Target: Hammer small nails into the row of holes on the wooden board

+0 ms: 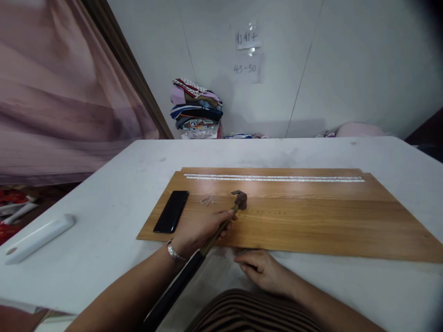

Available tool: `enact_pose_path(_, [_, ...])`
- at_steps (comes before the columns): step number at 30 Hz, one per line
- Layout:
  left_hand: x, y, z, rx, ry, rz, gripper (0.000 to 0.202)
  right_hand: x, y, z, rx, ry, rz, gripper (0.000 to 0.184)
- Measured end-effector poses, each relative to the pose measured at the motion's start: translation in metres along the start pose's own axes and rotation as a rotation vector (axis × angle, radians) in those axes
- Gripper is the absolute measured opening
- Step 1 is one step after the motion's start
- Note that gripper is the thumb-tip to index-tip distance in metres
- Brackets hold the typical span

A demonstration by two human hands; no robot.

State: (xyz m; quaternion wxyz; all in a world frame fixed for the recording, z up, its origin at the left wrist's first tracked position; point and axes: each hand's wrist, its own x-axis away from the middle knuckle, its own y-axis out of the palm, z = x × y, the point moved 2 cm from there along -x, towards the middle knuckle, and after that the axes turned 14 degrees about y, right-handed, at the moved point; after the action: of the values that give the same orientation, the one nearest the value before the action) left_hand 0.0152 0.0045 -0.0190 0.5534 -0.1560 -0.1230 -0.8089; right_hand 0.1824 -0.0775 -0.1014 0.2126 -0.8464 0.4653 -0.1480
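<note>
My left hand [214, 225] is closed round the neck of a claw hammer [241, 200], just below its rusty head. The hammer's black grip slants back toward my body, under my left forearm. Below the board's front edge, my right hand [265, 269] rests with curled fingers and nothing visible in them. A wooden board [328, 226] lies across the white table. A small heap of nails [207, 199] sits on it, left of the hammer head. To the right of the head runs a row of small dark dots [266, 212], too small to tell apart as nails or holes.
A black phone [171, 211] lies on the board's left end. Two white measuring strips [273, 178] run along its far side. At the table's left lies a long white plastic object [39, 239]. Folded clothes [197, 110] are stacked beyond the white table [114, 193], by the wall.
</note>
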Motion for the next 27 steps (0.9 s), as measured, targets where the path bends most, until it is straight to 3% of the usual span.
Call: enact_pose_path(27, [0.0013, -0.0017, 0.0037, 0.002, -0.006, -0.014, 0.041, 0.0009, 0.0022, 0.0024, -0.006, 0.015, 0.008, 0.031])
